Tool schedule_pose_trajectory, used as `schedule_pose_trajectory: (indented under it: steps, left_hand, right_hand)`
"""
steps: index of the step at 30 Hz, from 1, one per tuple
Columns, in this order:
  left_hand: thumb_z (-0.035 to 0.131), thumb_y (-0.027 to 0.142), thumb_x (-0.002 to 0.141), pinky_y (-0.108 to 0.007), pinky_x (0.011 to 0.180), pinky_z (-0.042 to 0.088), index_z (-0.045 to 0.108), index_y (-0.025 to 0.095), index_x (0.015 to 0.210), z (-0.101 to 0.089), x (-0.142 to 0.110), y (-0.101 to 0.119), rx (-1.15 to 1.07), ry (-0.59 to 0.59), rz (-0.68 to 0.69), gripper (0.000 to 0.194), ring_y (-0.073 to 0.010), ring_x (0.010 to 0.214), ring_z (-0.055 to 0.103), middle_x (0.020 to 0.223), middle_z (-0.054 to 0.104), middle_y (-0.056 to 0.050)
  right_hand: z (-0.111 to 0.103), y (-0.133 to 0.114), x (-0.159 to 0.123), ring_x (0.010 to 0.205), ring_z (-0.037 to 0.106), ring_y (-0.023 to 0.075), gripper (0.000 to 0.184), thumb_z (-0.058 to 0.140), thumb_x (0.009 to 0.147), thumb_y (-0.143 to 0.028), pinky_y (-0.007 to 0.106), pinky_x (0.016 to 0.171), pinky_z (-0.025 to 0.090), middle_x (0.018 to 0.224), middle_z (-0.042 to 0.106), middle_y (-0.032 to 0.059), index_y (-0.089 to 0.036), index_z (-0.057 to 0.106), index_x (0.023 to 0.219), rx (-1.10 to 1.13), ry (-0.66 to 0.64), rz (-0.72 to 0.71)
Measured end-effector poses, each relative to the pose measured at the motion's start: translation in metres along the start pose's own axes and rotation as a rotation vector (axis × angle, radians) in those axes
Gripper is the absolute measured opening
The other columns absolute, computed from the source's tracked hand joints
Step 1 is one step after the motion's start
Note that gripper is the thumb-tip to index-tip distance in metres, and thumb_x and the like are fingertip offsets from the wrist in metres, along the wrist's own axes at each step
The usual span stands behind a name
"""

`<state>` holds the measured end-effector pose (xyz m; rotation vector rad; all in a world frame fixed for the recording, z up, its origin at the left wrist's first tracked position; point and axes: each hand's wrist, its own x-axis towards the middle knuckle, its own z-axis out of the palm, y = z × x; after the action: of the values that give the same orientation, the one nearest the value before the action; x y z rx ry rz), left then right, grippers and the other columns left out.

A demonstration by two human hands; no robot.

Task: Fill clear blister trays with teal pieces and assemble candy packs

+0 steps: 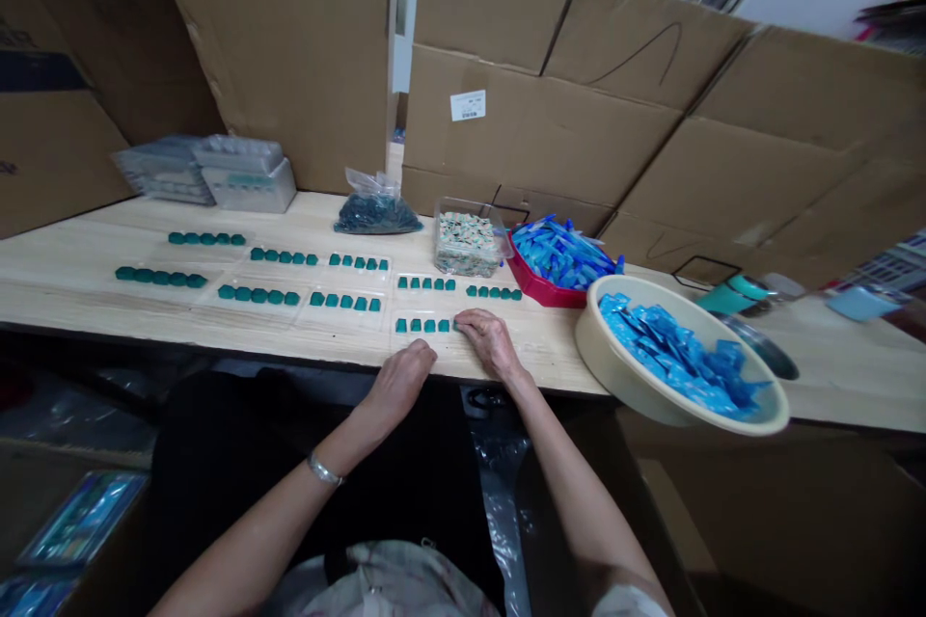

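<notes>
Touching the right end of the nearest right-hand row of small dark-green faceted blocks (429, 326), the right hand (493, 347) has its fingertips together; whether they grip the end block cannot be told. The left hand (402, 380) is just beside it on the left, at the near edge of the pale wood-grain table (72, 294), fingers curled together, any hold hidden. More green rows (258, 296) in shallow clear plastic trays (350, 281) extend left. On the far side stand a clear plastic box of flat pale-and-green chips (467, 246) and a red tray of slender blue pieces (546, 291); right, a round cream basin (589, 352) holds shiny blue packets (672, 357).
</notes>
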<state>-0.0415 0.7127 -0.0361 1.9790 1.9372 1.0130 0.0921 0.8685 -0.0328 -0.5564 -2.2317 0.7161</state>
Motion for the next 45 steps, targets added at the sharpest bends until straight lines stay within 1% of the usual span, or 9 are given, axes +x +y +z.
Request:
schedule_pose_trajectory:
  steps: [9, 12, 15, 19, 24, 28, 32, 38, 45]
  left_hand:
    - [0.043, 0.026, 0.087, -0.029, 0.074, 0.043, 0.060, 0.017, 0.077, 0.000, 0.003, -0.002, -0.161, 0.056, -0.024, 0.022, -0.0173, 0.079, 0.055, 0.081, 0.058, -0.006]
    - [0.049, 0.038, 0.084, -0.025, 0.060, 0.043, 0.062, 0.016, 0.080, -0.003, 0.009, 0.000, -0.542, 0.108, -0.189, 0.026, -0.0131, 0.066, 0.053, 0.082, 0.060, -0.006]
    - [0.049, 0.050, 0.081, -0.019, 0.041, 0.029, 0.062, 0.013, 0.092, -0.011, 0.015, 0.003, -1.105, 0.130, -0.430, 0.041, -0.0044, 0.046, 0.038, 0.083, 0.060, -0.008]
    - [0.055, 0.050, 0.078, -0.016, 0.038, 0.022, 0.060, 0.009, 0.099, -0.019, 0.019, 0.009, -1.486, 0.161, -0.487, 0.046, -0.0014, 0.046, 0.033, 0.085, 0.060, -0.011]
    - [0.059, 0.050, 0.076, -0.014, 0.039, 0.022, 0.061, 0.010, 0.095, -0.018, 0.025, 0.020, -1.567, 0.137, -0.428, 0.044, -0.0011, 0.048, 0.035, 0.072, 0.052, -0.003]
    - [0.062, 0.048, 0.074, -0.013, 0.039, 0.024, 0.061, 0.010, 0.089, -0.018, 0.029, 0.024, -1.614, 0.066, -0.393, 0.041, -0.0012, 0.049, 0.037, 0.073, 0.050, -0.002]
    - [0.063, 0.045, 0.075, -0.013, 0.038, 0.023, 0.062, 0.009, 0.088, -0.021, 0.031, 0.024, -1.636, 0.082, -0.389, 0.038, -0.0006, 0.048, 0.037, 0.079, 0.051, -0.004]
    - [0.065, 0.040, 0.074, -0.012, 0.039, 0.025, 0.064, 0.009, 0.090, -0.020, 0.034, 0.027, -1.683, 0.048, -0.400, 0.035, -0.0009, 0.049, 0.037, 0.074, 0.049, -0.002]
    - [0.071, 0.032, 0.070, -0.012, 0.039, 0.023, 0.064, 0.010, 0.094, -0.015, 0.034, 0.019, -1.636, 0.057, -0.423, 0.034, 0.0009, 0.047, 0.035, 0.072, 0.050, -0.001]
  right_hand:
    - [-0.001, 0.010, 0.005, 0.081, 0.062, 0.0205, 0.007, 0.065, 0.075, -0.023, 0.036, 0.077, 0.049, 0.082, 0.070, 0.0053, -0.023, 0.072, 0.077, -0.061, -0.053, -0.040]
    - [-0.005, 0.009, 0.007, 0.082, 0.061, 0.0215, 0.007, 0.068, 0.072, -0.024, 0.037, 0.077, 0.048, 0.080, 0.070, 0.0054, -0.023, 0.072, 0.078, -0.090, -0.084, -0.035]
    - [-0.011, -0.003, 0.005, 0.096, 0.058, 0.0226, 0.018, 0.067, 0.073, -0.025, 0.039, 0.085, 0.045, 0.095, 0.069, 0.0061, -0.023, 0.070, 0.091, -0.081, -0.069, -0.041]
    - [-0.013, -0.044, 0.000, 0.095, 0.059, 0.0191, 0.015, 0.059, 0.080, -0.027, 0.036, 0.087, 0.045, 0.098, 0.066, 0.0055, -0.023, 0.069, 0.092, 0.076, 0.021, -0.011]
    - [0.003, -0.082, -0.004, 0.095, 0.060, 0.0181, 0.021, 0.059, 0.079, -0.024, 0.031, 0.082, 0.049, 0.100, 0.066, 0.0049, -0.024, 0.068, 0.098, 0.267, -0.063, 0.002]
    - [0.012, -0.075, -0.003, 0.090, 0.064, 0.0188, 0.021, 0.063, 0.074, -0.025, 0.032, 0.081, 0.051, 0.099, 0.068, 0.0059, -0.021, 0.069, 0.094, 0.447, -0.028, 0.157]
    - [0.008, -0.067, -0.004, 0.086, 0.066, 0.0184, 0.022, 0.066, 0.073, -0.030, 0.034, 0.083, 0.051, 0.093, 0.070, 0.0057, -0.019, 0.068, 0.092, 0.643, 0.031, 0.288]
    - [0.006, -0.070, -0.007, 0.095, 0.061, 0.0183, 0.015, 0.061, 0.076, -0.022, 0.030, 0.079, 0.051, 0.101, 0.065, 0.0065, -0.021, 0.069, 0.089, 0.415, -0.008, 0.054]
    - [0.004, -0.062, -0.006, 0.076, 0.060, 0.0144, 0.014, 0.060, 0.076, -0.021, 0.027, 0.069, 0.052, 0.089, 0.063, 0.0043, -0.019, 0.064, 0.090, 0.352, 0.152, 0.106]
